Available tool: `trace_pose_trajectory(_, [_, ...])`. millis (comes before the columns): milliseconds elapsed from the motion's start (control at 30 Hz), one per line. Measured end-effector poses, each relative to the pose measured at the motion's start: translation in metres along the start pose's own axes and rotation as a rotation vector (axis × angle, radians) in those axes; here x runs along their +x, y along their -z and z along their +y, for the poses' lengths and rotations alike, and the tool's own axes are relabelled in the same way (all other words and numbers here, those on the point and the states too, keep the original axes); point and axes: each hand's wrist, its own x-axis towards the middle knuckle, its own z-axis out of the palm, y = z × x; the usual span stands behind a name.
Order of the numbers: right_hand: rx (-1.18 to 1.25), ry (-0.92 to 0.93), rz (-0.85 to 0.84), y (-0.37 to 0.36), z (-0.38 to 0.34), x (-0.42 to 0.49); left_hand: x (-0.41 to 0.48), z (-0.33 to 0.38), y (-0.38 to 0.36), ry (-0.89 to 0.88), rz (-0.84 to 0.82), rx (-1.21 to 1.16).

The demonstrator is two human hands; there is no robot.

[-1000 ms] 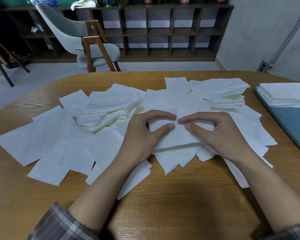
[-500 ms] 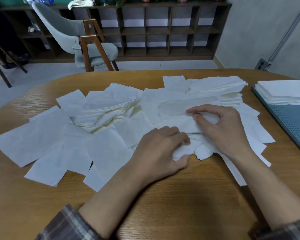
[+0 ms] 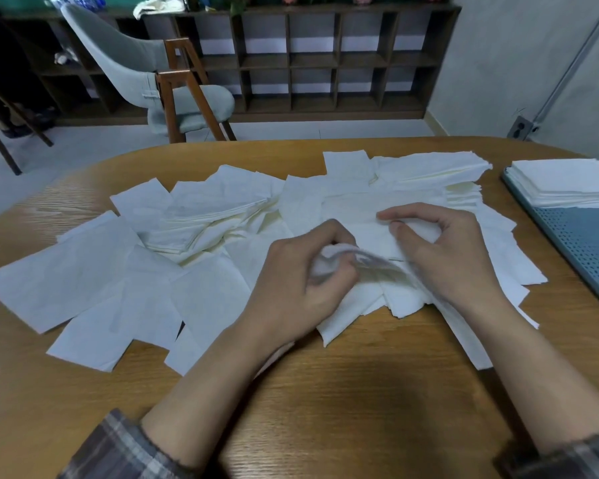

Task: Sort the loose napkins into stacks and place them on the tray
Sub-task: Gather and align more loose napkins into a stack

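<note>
Gathering is, by my reading, the step in hand. Your left hand [image 3: 301,281] has its fingers curled round a bunched napkin [image 3: 332,259] and grips it at the near middle of the spread. A blurred fold trails from it towards your right hand [image 3: 446,257]. That hand arches over the heap with thumb and forefinger drawn close together. Whether they nip a sheet or only press on it I cannot tell.

The loose napkins [image 3: 201,229] lie across the table [image 3: 325,409], most of them to the left of your left hand and beyond both hands. The tray [image 3: 581,250] sits at the table's right edge, well apart from the bunch, with its long side running away from you. 1 finished stack [image 3: 564,183] rests on its far end. Your right hand is the nearer one, so any carry to the tray goes rightward and probably through that hand.

1.0 s ago both hands lay fingertip to fingertip on the middle of the heap. 0.5 s ago the left hand had pulled back towards you with a crumpled sheet. Now it has risen and closed in beside the right hand, which has barely shifted. The stack on the tray looks unchanged.
</note>
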Motion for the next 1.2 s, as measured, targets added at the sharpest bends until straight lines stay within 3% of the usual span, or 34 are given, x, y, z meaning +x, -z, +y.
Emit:
trace_pose_trajectory(100, [0.097, -0.03, -0.043, 0.0, -0.004, -0.001, 0.004, 0.007, 0.009, 0.087, 0.083, -0.166])
trace_pose_trajectory(233, [0.741, -0.186, -0.264, -0.002, -0.017, -0.004, 0.008, 0.005, 0.013, 0.228, 0.18, -0.382])
trace_pose_trajectory(267, [0.779, -0.185, -0.294, -0.002, -0.018, -0.005, 0.009, 0.002, 0.012, 0.261, 0.191, -0.388])
trace_pose_trajectory(433, [0.318, -0.12, -0.187, -0.005, -0.011, -0.007, 0.009, -0.006, 0.008, 0.362, 0.21, -0.35])
trace_pose_trajectory(733, [0.216, 0.012, -0.188, -0.006, -0.011, -0.006, 0.008, -0.009, 0.005, 0.323, 0.218, -0.268])
trace_pose_trajectory(867, [0.001, 0.156, -0.072, -0.002, -0.009, -0.004, 0.008, -0.011, 0.001, 0.133, 0.246, 0.055])
trace_pose_trajectory(933, [-0.156, 0.223, -0.047, -0.002, -0.002, -0.002, 0.007, -0.013, 0.001, 0.018, 0.171, 0.12])
trace_pose_trajectory(1000, [-0.185, 0.193, -0.038, -0.002, 0.004, -0.001, 0.005, -0.012, 0.002, -0.006, -0.095, 0.124])
trace_pose_trajectory(1100, [-0.153, 0.13, -0.039, -0.002, 0.006, 0.0, 0.001, -0.013, 0.0, 0.037, -0.489, 0.338])
trace_pose_trajectory(1200, [-0.131, 0.12, -0.059, -0.001, 0.004, -0.001, 0.001, -0.016, -0.001, 0.058, -0.489, 0.363])
